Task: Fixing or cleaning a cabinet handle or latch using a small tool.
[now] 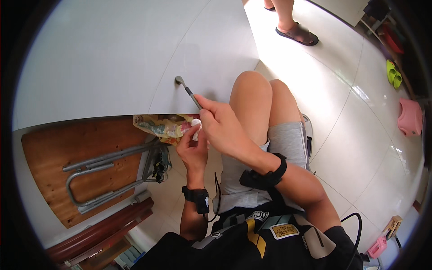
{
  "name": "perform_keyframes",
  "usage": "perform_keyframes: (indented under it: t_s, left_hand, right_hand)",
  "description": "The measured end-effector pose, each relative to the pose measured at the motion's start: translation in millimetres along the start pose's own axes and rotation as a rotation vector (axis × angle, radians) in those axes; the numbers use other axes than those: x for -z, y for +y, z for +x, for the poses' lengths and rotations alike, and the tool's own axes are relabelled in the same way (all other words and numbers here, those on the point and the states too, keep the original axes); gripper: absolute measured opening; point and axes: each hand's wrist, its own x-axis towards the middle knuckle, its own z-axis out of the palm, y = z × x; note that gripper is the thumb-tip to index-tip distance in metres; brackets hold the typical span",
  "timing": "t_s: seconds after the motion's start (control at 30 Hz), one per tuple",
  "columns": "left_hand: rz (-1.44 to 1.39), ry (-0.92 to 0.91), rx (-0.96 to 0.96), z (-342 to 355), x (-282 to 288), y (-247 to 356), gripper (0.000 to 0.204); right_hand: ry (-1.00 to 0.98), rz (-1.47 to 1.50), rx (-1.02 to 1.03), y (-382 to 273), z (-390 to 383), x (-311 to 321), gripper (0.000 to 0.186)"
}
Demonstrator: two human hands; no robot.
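Note:
My right hand [220,123] is closed round the handle of a slim grey-green tool with a dark collar and a small rounded head [179,80]. That head is at the large white panel [117,58]; whether it touches I cannot tell. Below it and slightly to the left, my left hand [193,148] is pinched at a crumpled white piece [196,122], which looks like tissue. A patterned plastic bag [164,126] lies just beyond the left fingers, under the panel's lower edge. My right hand partly hides my left fingertips.
At left a wooden folding board [49,157] with grey metal legs [108,158] leans near a reddish-brown ledge [103,229]. Another person's sandalled foot [298,33] stands at the top. Green clogs [393,74] and a pink stool [409,117] are at the right.

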Motion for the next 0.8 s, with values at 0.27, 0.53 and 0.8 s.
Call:
perform_keyframes:
  t_s: [0.27,0.53,0.8]
  left_hand:
    - [-0.067,0.012,0.151,-2.7,4.1,3.3,0.020]
    - [-0.110,-0.022,0.170,2.0,1.6,2.2,0.025]
    - [-0.015,0.014,0.140,5.4,-4.5,19.2,0.023]
  right_hand:
    - [-0.032,0.066,-0.104,-30.8,9.4,4.7,0.051]
    - [0.069,-0.023,-0.086,-29.2,15.5,20.5,0.051]
    - [0.044,0.029,-0.053,-0.1,7.4,8.0,0.048]
